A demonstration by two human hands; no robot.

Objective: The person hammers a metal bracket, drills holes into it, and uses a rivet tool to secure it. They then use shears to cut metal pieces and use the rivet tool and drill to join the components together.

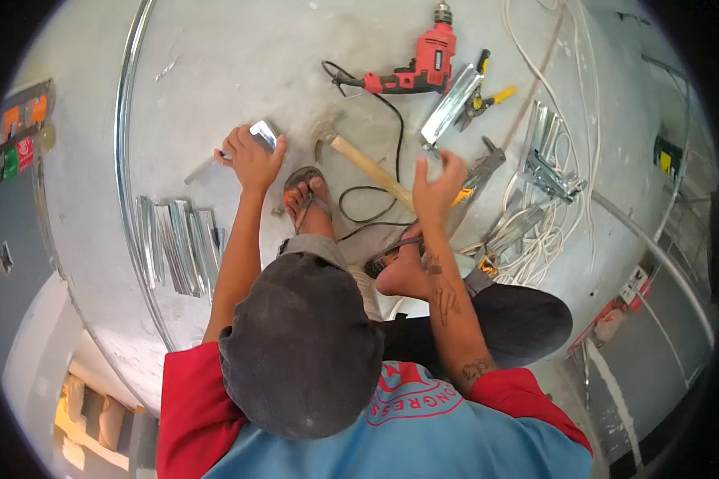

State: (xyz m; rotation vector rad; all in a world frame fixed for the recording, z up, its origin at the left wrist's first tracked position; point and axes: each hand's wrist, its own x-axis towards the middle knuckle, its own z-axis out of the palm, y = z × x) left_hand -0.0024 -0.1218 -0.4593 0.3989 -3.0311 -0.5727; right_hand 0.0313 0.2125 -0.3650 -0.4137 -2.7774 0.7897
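Note:
My left hand (252,158) is closed around a shiny bent metal piece (264,134), whose bright face shows between thumb and fingers. A narrow grey strip (200,171) sticks out to the left of that hand. My right hand (439,190) has thumb and fingers apart, its fingertips right at the lower end of a shiny metal channel piece (453,105) on the floor. Between the hands lies a hammer (367,166) with a wooden handle. A red power drill (423,64) rests beyond it, and yellow-handled snips (479,100) lie beside the channel piece.
Several cut metal strips (180,243) lie in a pile at the left, beside a long metal rail (124,120). More metal pieces (547,152) and a tangle of white cable (535,247) are at the right. The black drill cord (399,120) curls near my feet.

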